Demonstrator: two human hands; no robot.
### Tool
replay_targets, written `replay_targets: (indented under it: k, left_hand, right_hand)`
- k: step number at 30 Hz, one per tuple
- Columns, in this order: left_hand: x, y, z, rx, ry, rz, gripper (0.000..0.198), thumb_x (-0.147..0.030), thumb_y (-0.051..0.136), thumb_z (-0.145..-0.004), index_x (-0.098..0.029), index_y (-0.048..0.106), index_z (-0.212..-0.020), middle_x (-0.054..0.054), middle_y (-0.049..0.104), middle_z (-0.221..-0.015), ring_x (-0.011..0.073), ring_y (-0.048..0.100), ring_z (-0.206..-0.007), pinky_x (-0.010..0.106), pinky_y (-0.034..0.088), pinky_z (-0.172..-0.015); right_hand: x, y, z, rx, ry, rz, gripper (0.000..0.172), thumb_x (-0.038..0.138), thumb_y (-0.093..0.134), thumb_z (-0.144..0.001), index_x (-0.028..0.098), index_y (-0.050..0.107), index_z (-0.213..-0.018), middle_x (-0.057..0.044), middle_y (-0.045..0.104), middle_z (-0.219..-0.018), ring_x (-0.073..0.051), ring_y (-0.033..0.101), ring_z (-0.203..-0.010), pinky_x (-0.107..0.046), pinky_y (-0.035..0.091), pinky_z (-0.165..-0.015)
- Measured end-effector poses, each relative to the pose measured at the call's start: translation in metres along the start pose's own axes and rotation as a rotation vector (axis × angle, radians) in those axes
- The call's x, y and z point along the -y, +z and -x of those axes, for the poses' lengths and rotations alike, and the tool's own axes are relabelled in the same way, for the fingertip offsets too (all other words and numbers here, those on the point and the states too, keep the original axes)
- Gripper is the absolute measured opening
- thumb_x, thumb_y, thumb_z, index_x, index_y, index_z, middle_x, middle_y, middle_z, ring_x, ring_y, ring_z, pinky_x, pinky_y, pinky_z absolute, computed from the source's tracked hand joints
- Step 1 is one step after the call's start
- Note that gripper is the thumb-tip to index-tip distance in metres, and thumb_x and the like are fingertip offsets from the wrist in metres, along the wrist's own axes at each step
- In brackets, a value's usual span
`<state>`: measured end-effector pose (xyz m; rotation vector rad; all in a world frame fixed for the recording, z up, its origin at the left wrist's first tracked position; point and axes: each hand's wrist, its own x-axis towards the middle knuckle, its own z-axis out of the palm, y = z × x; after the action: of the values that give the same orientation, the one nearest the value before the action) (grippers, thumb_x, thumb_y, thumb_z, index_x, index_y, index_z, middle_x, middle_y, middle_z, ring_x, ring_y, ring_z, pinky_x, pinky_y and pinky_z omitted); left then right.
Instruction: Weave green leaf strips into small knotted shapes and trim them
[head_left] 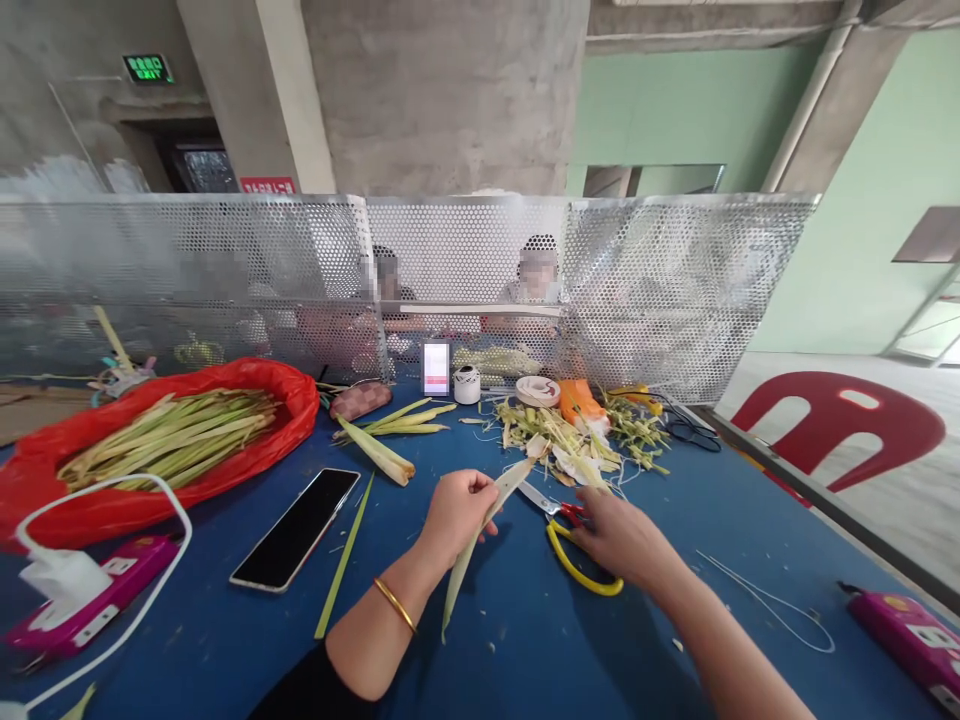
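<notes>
My left hand (457, 515) is closed on a long pale green leaf strip (471, 560) that hangs down toward me over the blue table (525, 630). My right hand (619, 540) rests on the yellow-handled scissors (574, 560), which lie on the table with their blades pointing toward the leaf. The fingers reach over the handles; whether they grip them I cannot tell. A gold bangle sits on my left wrist.
A red bag of green leaf strips (165, 440) lies at left, a black phone (296, 527) beside it. Leaf scraps (570, 440), tape rolls and an orange tool are heaped ahead. Pink power strips (82, 600) sit at both near corners. People sit behind a perforated metal screen (480, 270). A red chair (840, 430) stands at right.
</notes>
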<state>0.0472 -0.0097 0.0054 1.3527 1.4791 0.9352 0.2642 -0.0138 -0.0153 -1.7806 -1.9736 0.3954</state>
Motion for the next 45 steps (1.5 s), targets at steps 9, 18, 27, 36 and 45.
replay_targets:
  k: [9, 18, 27, 36, 45]
  left_hand:
    - [0.008, 0.001, -0.025, -0.104, -0.014, 0.027, 0.005, -0.021, 0.060, -0.074, -0.016, 0.060, -0.076, 0.003, 0.068, -0.072, 0.0124, 0.063, -0.046, 0.017, 0.041, -0.037]
    - [0.010, -0.004, -0.062, -0.267, 0.045, -0.035, 0.010, -0.026, 0.064, -0.074, -0.017, 0.064, -0.079, 0.003, 0.070, -0.076, 0.0123, 0.063, -0.047, 0.018, 0.037, -0.041]
    - [0.002, 0.017, -0.073, -0.114, 0.112, 0.019, 0.009, -0.025, 0.064, -0.073, -0.016, 0.066, -0.069, 0.000, 0.067, -0.063, 0.0079, 0.049, -0.039, 0.020, 0.038, -0.044]
    - [0.005, 0.020, -0.068, 0.053, 0.076, 0.088, 0.009, -0.022, 0.062, -0.073, -0.014, 0.064, -0.069, -0.001, 0.065, -0.061, 0.0033, 0.036, -0.035, 0.019, 0.029, -0.040]
    - [0.000, 0.014, -0.062, 0.035, 0.035, 0.152, 0.014, -0.028, 0.069, -0.068, -0.014, 0.065, -0.068, 0.001, 0.066, -0.061, 0.0033, 0.037, -0.035, 0.018, 0.027, -0.038]
  right_hand:
    - [-0.003, 0.018, -0.003, 0.132, 0.057, 0.027, 0.054, 0.010, 0.058, -0.067, 0.014, 0.058, -0.121, -0.011, 0.067, -0.089, -0.025, 0.061, -0.080, -0.030, 0.040, -0.066]
    - [0.009, 0.003, 0.004, 0.245, 0.241, -0.905, 0.071, 0.051, 0.076, -0.062, 0.021, 0.054, -0.123, 0.008, 0.044, -0.059, -0.009, 0.040, -0.050, -0.021, 0.032, -0.047]
    - [0.012, -0.007, 0.005, 0.257, 0.197, -0.860, 0.070, 0.058, 0.076, -0.061, 0.021, 0.057, -0.117, 0.006, 0.046, -0.065, -0.009, 0.041, -0.056, -0.021, 0.034, -0.050]
    - [0.002, 0.014, -0.010, 0.196, 0.158, -0.727, 0.054, 0.049, 0.078, -0.060, 0.013, 0.065, -0.098, 0.008, 0.041, -0.052, -0.007, 0.031, -0.048, -0.023, 0.022, -0.047]
    - [-0.008, 0.019, -0.014, 0.088, 0.151, -0.562, 0.056, 0.053, 0.068, -0.065, 0.015, 0.067, -0.106, 0.005, 0.047, -0.054, -0.011, 0.037, -0.049, -0.025, 0.026, -0.050]
